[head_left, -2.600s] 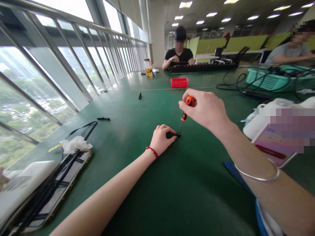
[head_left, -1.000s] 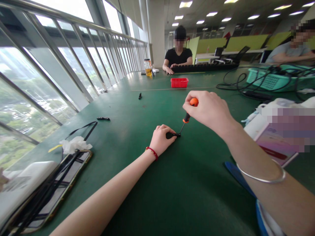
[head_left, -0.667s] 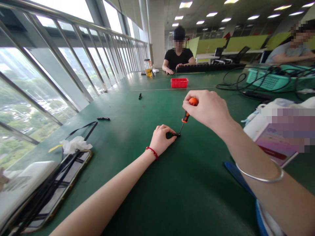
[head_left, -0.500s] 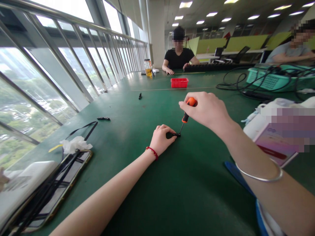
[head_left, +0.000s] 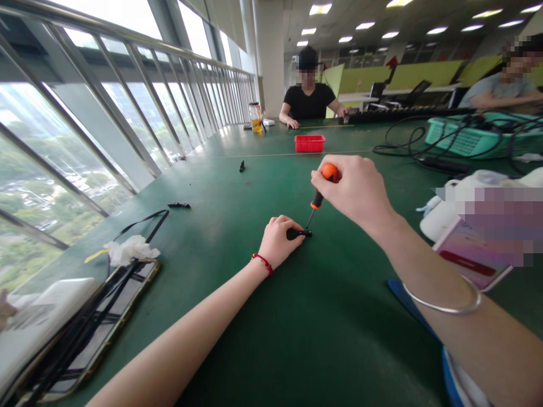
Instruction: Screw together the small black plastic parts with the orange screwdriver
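My left hand (head_left: 278, 240) is curled round a small black part (head_left: 299, 233) and presses it on the green table (head_left: 237, 316). My right hand (head_left: 356, 189) is closed on the handle of an orange and black screwdriver (head_left: 320, 189). The screwdriver stands tilted, its tip just above the black part's right end. A red cord circles my left wrist, a silver bangle my right forearm.
A red bin (head_left: 309, 143), a jar of yellow liquid (head_left: 255, 117) and small black pieces (head_left: 179, 205) lie farther off. A phone with tissue (head_left: 127, 251) sits at the left, a teal basket with cables (head_left: 466, 138) and white items at the right. Two other people sit at the far end.
My right hand has turned the screwdriver handle a little and tilted it. The tip has lifted slightly off the black part. The far person's hands slid a long black item to the right.
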Action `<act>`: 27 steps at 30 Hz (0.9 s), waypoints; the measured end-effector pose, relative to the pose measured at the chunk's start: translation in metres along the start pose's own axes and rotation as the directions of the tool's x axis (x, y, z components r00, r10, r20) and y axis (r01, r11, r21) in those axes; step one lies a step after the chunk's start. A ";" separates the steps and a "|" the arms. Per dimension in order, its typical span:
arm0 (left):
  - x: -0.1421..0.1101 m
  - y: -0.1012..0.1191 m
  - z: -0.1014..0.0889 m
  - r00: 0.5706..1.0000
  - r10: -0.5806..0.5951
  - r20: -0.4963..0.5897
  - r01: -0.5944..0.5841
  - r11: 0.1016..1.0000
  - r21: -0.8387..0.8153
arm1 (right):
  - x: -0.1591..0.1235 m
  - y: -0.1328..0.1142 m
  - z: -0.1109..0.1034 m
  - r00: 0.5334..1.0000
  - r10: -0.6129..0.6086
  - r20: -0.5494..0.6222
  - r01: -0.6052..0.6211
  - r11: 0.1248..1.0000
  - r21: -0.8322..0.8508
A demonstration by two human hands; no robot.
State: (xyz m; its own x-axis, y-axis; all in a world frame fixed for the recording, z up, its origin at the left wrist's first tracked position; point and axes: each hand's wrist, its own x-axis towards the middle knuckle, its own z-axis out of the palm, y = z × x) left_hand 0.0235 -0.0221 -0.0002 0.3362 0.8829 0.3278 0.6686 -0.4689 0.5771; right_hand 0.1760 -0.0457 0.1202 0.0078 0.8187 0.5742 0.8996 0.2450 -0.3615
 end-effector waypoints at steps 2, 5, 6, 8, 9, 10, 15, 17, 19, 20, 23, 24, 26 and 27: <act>0.000 0.000 0.000 1.000 0.001 0.000 -0.001 1.000 0.002 | -0.001 -0.001 0.002 1.000 -0.022 -0.001 0.022 0.998 0.054; 0.000 0.000 0.000 1.000 0.005 0.000 -0.005 1.000 0.006 | -0.002 -0.003 0.005 0.999 -0.045 0.009 0.044 0.996 0.079; 0.000 0.000 0.000 1.000 0.005 0.001 -0.005 1.000 0.006 | -0.002 -0.003 0.006 0.999 -0.051 0.010 0.050 0.996 0.076; 0.000 0.001 0.000 1.000 0.004 0.003 -0.004 1.000 0.002 | -0.002 -0.003 0.007 0.998 -0.057 0.012 0.057 0.996 0.068; 0.000 0.001 0.000 1.000 0.003 0.004 -0.003 1.000 0.000 | -0.002 -0.002 0.008 0.998 -0.058 0.013 0.057 0.996 0.065; 0.000 0.001 -0.001 1.000 0.001 0.005 -0.001 1.000 -0.003 | -0.002 -0.002 0.008 0.998 -0.059 0.014 0.058 0.996 0.061; 0.000 0.002 -0.001 1.000 -0.003 0.002 0.003 1.000 -0.009 | -0.002 -0.002 0.009 0.998 -0.057 0.035 0.055 0.997 0.047; 0.000 0.002 -0.001 1.000 -0.002 0.003 0.002 1.000 -0.008 | -0.002 -0.002 0.009 0.998 -0.052 0.041 0.050 0.998 0.042; 0.000 0.001 -0.001 1.000 0.000 0.005 0.000 1.000 -0.006 | -0.002 -0.002 0.009 0.998 -0.045 0.046 0.044 0.998 0.039; 0.000 0.002 -0.001 1.000 0.001 0.006 -0.001 1.000 -0.005 | -0.002 -0.003 0.008 0.998 -0.042 0.050 0.040 0.998 0.037; 0.000 0.002 -0.001 1.000 0.000 0.005 0.000 1.000 -0.002 | -0.003 -0.005 0.007 0.997 -0.039 0.068 0.036 0.999 0.036; 0.000 0.002 -0.001 1.000 0.000 0.004 0.000 1.000 -0.002 | -0.003 -0.005 0.006 0.996 -0.041 0.074 0.039 0.999 0.035; 0.000 0.002 -0.001 1.000 0.000 0.002 0.000 1.000 -0.003 | -0.003 -0.006 0.006 0.994 -0.054 0.090 0.052 0.998 0.029; 0.000 0.002 -0.001 1.000 0.001 0.001 -0.001 1.000 -0.003 | -0.003 -0.006 0.005 0.994 -0.056 0.096 0.055 0.998 0.018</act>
State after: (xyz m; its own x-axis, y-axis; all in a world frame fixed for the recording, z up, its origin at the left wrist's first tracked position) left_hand 0.0240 -0.0229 0.0015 0.3378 0.8824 0.3276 0.6662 -0.4700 0.5791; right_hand 0.1679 -0.0474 0.1167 -0.0845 0.8496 0.5206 0.8906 0.2987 -0.3429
